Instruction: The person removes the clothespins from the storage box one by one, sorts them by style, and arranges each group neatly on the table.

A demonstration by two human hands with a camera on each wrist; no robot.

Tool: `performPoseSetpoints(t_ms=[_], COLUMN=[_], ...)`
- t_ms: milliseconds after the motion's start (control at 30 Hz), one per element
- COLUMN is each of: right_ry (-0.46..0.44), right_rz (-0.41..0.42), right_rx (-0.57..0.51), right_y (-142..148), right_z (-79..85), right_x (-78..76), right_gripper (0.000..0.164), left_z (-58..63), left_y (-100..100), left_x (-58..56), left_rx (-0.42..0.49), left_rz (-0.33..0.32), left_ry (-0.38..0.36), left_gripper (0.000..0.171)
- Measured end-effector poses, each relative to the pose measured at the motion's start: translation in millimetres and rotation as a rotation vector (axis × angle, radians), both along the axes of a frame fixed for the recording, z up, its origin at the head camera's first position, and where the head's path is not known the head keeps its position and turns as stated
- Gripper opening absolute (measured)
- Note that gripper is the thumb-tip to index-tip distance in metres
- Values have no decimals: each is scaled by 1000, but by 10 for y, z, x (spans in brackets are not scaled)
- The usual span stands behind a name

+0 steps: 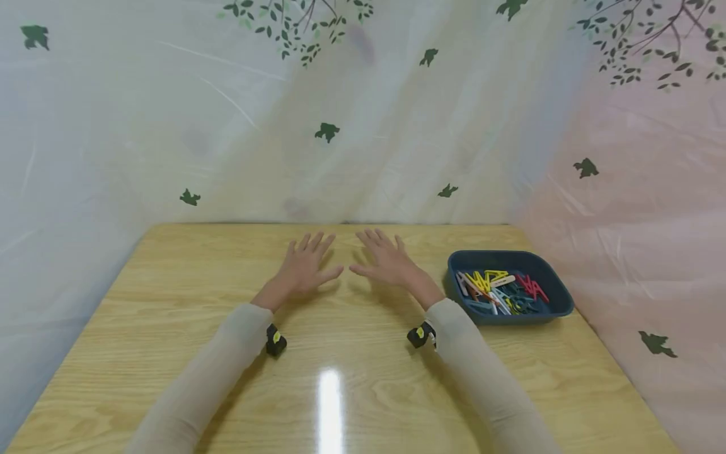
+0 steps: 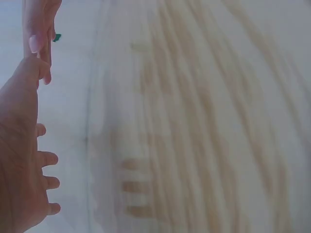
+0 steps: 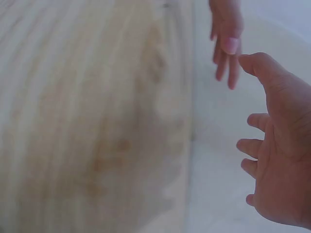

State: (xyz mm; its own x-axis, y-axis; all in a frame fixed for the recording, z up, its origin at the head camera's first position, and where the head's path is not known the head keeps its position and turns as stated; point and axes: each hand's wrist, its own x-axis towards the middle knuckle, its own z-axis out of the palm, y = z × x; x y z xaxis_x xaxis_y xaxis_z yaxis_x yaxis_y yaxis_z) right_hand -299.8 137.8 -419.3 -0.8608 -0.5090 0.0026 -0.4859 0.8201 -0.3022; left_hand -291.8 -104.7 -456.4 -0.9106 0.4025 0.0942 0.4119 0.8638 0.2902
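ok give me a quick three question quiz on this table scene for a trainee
1. True or false: the left hand grips a clothespin.
2. Multiple choice: where are the clothespins? A) scattered on the table B) in the dark blue tray C) in the right hand
3. Fill in: the tray sits nearest the ____ hand.

Key
1. False: both hands lie flat on the wood with fingers spread, holding nothing.
2. B
3. right
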Motion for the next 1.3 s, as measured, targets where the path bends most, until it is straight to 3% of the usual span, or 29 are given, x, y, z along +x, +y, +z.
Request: performPoseSetpoints(t_ms=[133, 367, 600, 833, 1000, 1300], right_ry=[2, -3, -20, -84, -87, -124], right_rz=[-4, -16, -63, -158, -249, -363], right_rx=[-17, -25, 0, -17, 27, 91], right_y=[85, 419, 973, 1724, 2288, 3023], right_z=[185, 546, 788, 820, 785, 712], right_x=[25, 47, 39, 2, 15, 209], right_gripper=[86, 82, 81, 81, 78, 62], left_z=[24, 83, 142, 154, 148, 49], left_y=[92, 403, 882, 1376, 1684, 2155], left_x=[8, 26, 113, 272, 366, 499], left_rx=[96, 414, 771, 1074, 1189, 1213], left_rz=[0, -13, 1, -24, -16, -50], left_ry=[9, -52, -255, -453, -540, -604], left_gripper=[87, 83, 82, 79, 78, 71])
